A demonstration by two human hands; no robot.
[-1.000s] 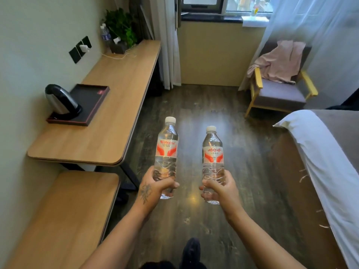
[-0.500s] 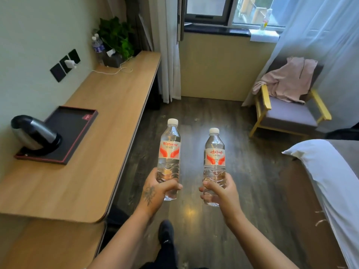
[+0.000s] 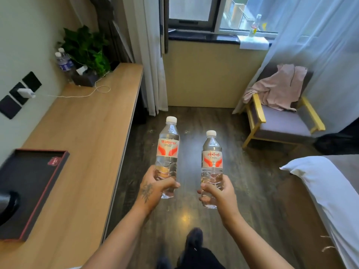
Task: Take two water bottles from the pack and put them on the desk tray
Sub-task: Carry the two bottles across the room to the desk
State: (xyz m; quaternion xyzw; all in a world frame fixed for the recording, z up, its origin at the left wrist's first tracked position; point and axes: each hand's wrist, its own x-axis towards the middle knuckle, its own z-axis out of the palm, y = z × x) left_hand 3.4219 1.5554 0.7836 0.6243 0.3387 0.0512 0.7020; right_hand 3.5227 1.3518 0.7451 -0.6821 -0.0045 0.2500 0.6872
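I hold two clear water bottles with white caps and red-and-white labels, both upright over the dark floor. My left hand (image 3: 155, 188) grips the lower part of the left bottle (image 3: 168, 150). My right hand (image 3: 217, 193) grips the lower part of the right bottle (image 3: 212, 160). The black desk tray (image 3: 37, 183) with a red edge lies on the wooden desk (image 3: 87, 136) at the lower left, left of my left hand. A kettle (image 3: 7, 202) stands on the tray's near end, cut off by the frame edge. The pack is not in view.
At the desk's far end stand a plant (image 3: 87, 47), two other bottles (image 3: 64, 61) and a charger cable (image 3: 77, 95). An armchair (image 3: 281, 121) with a pink garment stands at the right. A bed corner (image 3: 320, 187) juts in at the lower right. My shoe (image 3: 193, 239) is on the floor.
I have walked forward along the desk with both bottles. The tray and kettle have slid toward the lower left of the view, and the window and chair look closer.
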